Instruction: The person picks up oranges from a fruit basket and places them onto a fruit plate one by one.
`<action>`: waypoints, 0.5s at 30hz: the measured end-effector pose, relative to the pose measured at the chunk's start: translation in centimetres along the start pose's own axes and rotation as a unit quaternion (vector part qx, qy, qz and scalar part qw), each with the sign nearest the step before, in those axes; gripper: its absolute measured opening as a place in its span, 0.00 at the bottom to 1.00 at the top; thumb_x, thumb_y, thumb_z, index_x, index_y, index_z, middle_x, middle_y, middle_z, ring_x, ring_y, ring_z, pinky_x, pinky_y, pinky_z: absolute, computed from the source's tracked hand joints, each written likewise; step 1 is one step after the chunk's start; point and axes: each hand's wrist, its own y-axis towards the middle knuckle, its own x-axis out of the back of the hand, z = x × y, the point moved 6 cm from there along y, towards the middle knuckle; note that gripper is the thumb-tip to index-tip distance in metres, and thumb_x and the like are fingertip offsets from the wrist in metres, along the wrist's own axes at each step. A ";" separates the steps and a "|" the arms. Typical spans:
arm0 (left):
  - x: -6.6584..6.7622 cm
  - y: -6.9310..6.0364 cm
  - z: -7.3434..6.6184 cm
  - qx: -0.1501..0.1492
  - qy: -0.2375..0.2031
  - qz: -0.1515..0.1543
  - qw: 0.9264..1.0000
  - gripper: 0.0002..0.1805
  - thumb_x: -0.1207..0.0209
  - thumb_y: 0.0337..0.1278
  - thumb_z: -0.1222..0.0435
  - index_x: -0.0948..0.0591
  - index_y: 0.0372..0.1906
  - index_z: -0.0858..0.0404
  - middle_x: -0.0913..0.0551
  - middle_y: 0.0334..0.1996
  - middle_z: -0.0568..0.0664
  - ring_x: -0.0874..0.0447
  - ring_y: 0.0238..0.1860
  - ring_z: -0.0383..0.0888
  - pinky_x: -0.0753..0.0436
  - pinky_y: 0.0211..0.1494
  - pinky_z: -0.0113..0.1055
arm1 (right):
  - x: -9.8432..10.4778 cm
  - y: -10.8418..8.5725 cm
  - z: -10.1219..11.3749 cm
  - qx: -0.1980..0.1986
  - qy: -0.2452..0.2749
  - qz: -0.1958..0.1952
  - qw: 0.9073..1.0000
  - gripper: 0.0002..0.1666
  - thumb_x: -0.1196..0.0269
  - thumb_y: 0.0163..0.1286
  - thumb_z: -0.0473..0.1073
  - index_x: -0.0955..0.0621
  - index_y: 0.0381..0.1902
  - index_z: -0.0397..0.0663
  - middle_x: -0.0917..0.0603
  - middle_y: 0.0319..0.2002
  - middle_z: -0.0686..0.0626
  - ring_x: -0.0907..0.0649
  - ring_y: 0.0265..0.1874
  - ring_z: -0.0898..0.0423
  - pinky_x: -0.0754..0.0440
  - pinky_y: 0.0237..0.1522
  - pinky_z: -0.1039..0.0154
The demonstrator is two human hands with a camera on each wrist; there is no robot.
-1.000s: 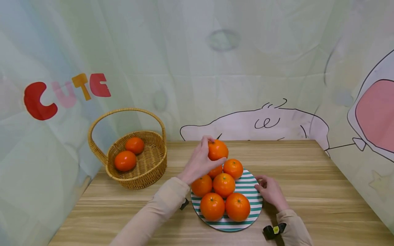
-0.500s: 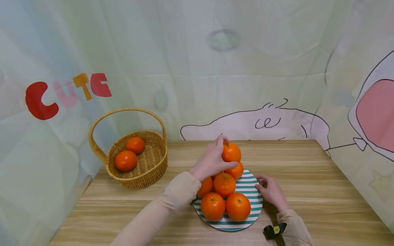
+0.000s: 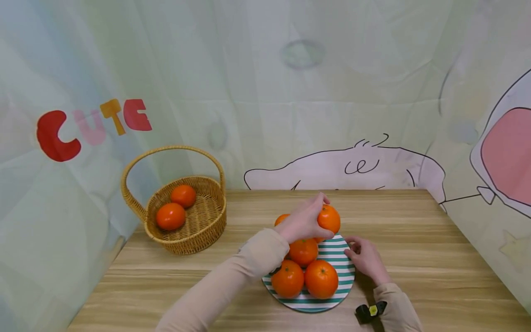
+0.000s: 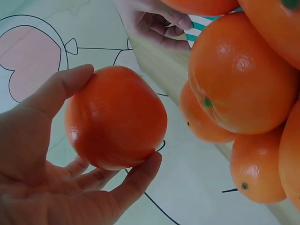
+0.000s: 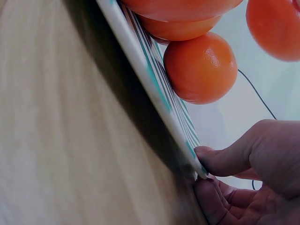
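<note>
My left hand (image 3: 304, 219) holds an orange fruit (image 3: 329, 218) above the back right part of a green-and-white striped plate (image 3: 342, 263). The left wrist view shows thumb and fingers around that fruit (image 4: 116, 117), clear of the others. Several oranges (image 3: 321, 279) lie on the plate, some partly hidden behind my left hand and sleeve. At the plate's right edge is my right hand (image 3: 367, 260); in the right wrist view its thumb lies over the plate's rim (image 5: 161, 105) and its fingers under it, pinching the edge.
A wicker basket (image 3: 186, 243) with two orange-red fruits (image 3: 171, 216) stands at the table's left, its handle upright. A printed curtain (image 3: 265, 115) hangs behind the wooden table (image 3: 415, 240).
My left hand has carried the fruit rightward and somewhat lower, from above the back left of the plate to its back right. My right hand has stayed at the plate's edge.
</note>
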 end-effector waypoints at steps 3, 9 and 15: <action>-0.8 0.2 -0.3 0.001 0.006 0.017 1.000 0.36 0.28 0.54 0.57 0.32 0.64 0.57 0.21 0.58 0.49 0.22 0.51 0.43 0.19 0.57 0.30 | 0.0 0.0 -0.1 -0.002 0.001 0.001 1.000 0.17 0.38 0.69 0.34 0.20 0.55 0.36 0.24 0.30 0.46 0.27 0.30 0.52 0.32 0.31 0.63; -2.4 0.4 -0.4 0.021 0.015 0.051 0.998 0.37 0.27 0.54 0.57 0.32 0.66 0.56 0.23 0.62 0.49 0.24 0.56 0.44 0.21 0.63 0.34 | 0.0 0.1 -0.2 -0.010 0.000 0.003 1.000 0.18 0.38 0.69 0.34 0.20 0.56 0.35 0.23 0.31 0.45 0.27 0.30 0.52 0.30 0.30 0.63; -3.6 0.9 -0.5 0.025 0.032 0.066 0.997 0.38 0.27 0.53 0.55 0.32 0.66 0.55 0.22 0.61 0.48 0.25 0.56 0.44 0.22 0.65 0.34 | 0.0 0.2 -0.2 -0.001 -0.007 -0.002 1.000 0.18 0.37 0.69 0.34 0.20 0.55 0.33 0.23 0.29 0.45 0.27 0.29 0.53 0.30 0.31 0.63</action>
